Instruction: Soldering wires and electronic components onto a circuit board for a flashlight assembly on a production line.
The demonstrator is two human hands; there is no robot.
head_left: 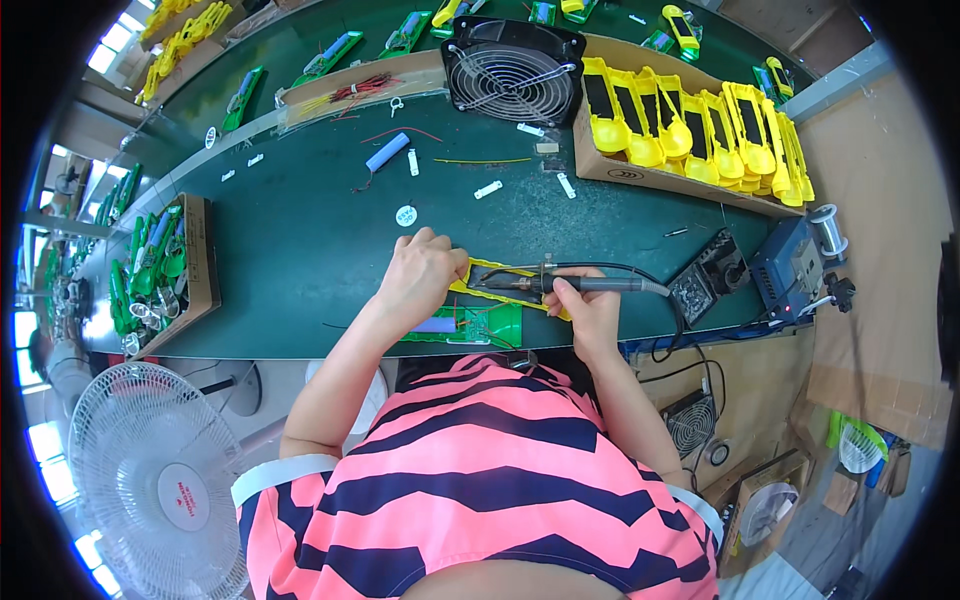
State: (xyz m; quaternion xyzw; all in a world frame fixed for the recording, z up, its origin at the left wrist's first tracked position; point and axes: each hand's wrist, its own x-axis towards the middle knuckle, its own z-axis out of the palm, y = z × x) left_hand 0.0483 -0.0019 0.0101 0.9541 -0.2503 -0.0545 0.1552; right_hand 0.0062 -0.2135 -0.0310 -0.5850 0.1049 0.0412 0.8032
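A slip of the iron was the chief risk

The yellow casing [508, 298] lay slanted between the hands, toward the near edge of the green tabletop [310, 260], just beyond a green circuit board [505, 325] and a blue cell [433, 325]. The right hand [590, 310] pinched the handle of a soldering iron [600, 284] between thumb and fingers, its tip pointing left over the casing's dark middle; whether it touched anything there, I could not tell. The left hand [428, 268] was curled at the casing's left end, but its fingertips were hidden, so I could not tell whether they pinched the plastic.

If the iron was hot, as seemed likely, a slip leftward could have burned those fingers, and a sideways lean could have melted the yellow rim. A loose hold on the left would have let the casing pivot under the tip. A snag of the black cable [620, 267] on the right might have jerked the handle. Stray solder could have dropped onto the board, shorting it.
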